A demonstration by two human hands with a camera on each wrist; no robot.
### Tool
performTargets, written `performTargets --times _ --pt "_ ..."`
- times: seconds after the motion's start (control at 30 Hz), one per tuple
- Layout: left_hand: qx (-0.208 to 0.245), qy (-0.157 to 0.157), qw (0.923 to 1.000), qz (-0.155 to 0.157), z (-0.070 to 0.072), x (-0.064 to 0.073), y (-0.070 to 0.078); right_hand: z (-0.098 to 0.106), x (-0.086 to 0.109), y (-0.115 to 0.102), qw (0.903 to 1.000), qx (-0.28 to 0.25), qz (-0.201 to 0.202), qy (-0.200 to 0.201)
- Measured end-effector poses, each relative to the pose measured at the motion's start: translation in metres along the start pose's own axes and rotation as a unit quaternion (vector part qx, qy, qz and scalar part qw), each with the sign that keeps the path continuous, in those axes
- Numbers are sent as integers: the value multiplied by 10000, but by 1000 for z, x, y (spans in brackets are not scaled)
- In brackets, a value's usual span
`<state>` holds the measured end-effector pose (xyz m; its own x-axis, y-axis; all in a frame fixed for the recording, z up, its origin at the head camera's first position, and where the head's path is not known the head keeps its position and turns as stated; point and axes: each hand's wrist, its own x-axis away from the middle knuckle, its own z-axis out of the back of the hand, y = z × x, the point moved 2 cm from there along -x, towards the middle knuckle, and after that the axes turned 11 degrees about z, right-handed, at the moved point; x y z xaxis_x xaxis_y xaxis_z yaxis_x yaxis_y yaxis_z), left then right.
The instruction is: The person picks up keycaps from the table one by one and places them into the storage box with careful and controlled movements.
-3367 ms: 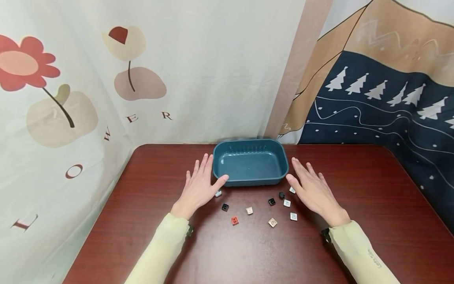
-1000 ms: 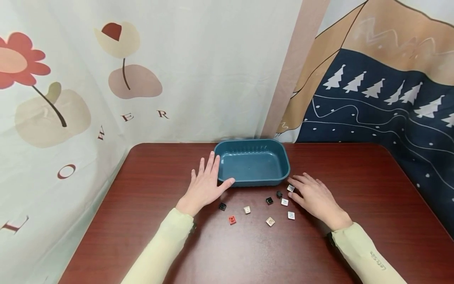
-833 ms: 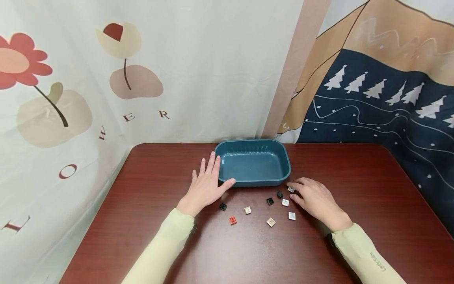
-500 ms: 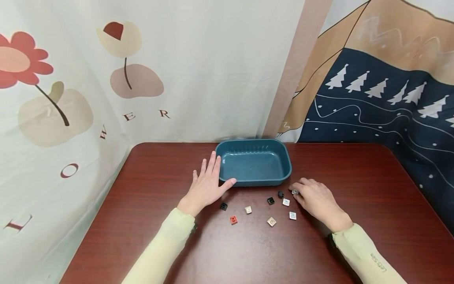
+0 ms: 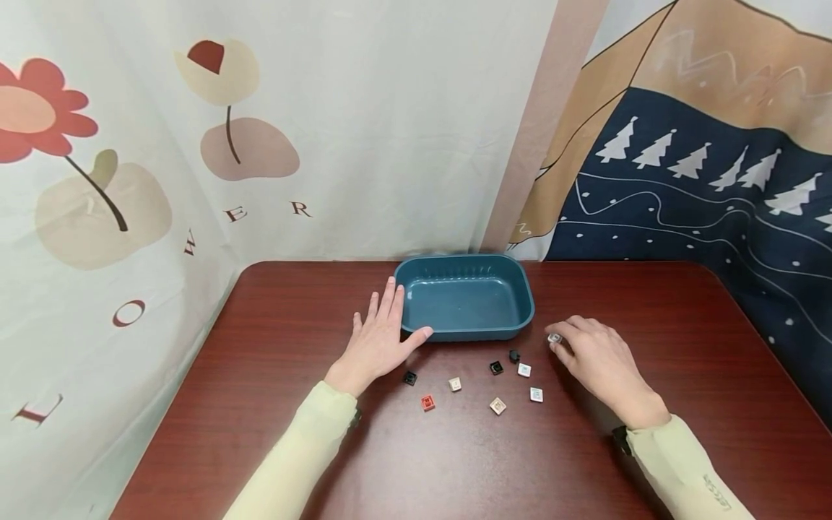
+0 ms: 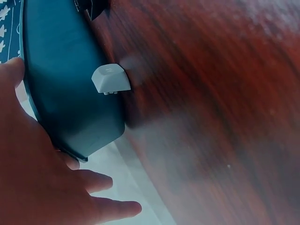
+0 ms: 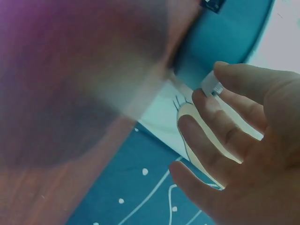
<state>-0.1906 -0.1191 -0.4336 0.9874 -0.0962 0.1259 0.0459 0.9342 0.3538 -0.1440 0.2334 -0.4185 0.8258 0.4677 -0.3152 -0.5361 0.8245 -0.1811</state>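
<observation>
Currently at the pick-up step, apparently: pinching a pale keycap in the right hand, just right of the blue basin, with left hand spread at its left end; before any shift, preferably secure the pinch.

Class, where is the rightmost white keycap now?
In the head view, the white keycap is pinched in the right hand, just right of the blue bin.

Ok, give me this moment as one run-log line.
left hand: spread at blue tub | right hand: pinches white keycap, outside tub | other keycaps: on table, person's side of tub
</observation>
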Motion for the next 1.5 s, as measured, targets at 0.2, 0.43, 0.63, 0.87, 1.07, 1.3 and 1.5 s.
performTargets --times 0.2,0.43,0.63,0.87,1.07,1.3,1.5 --pt "36 8 10000 -18 0 -1 1 13 -4 -3 9990 -32 -51 433" --pt "28 -12 10000 -23 0 -2 1 21 -12 -10 9960 -134 40 878" --pt "95 7 10000 -11 0 -1 0 20 -21 -17 9947 -297 26 988" --pt "87 -36 9999 49 1 1 0 12 -34 -21 9925 -357 267 1141" --pt "84 76 9999 37 1 1 2 6 -48 -25 9933 -483 291 1006" --pt "107 185 9997 91 0 2 4 -4 -62 -25 9954 -569 193 742" --pt "160 155 9997 120 0 3 3 -12 -73 -25 9969 -548 196 524"
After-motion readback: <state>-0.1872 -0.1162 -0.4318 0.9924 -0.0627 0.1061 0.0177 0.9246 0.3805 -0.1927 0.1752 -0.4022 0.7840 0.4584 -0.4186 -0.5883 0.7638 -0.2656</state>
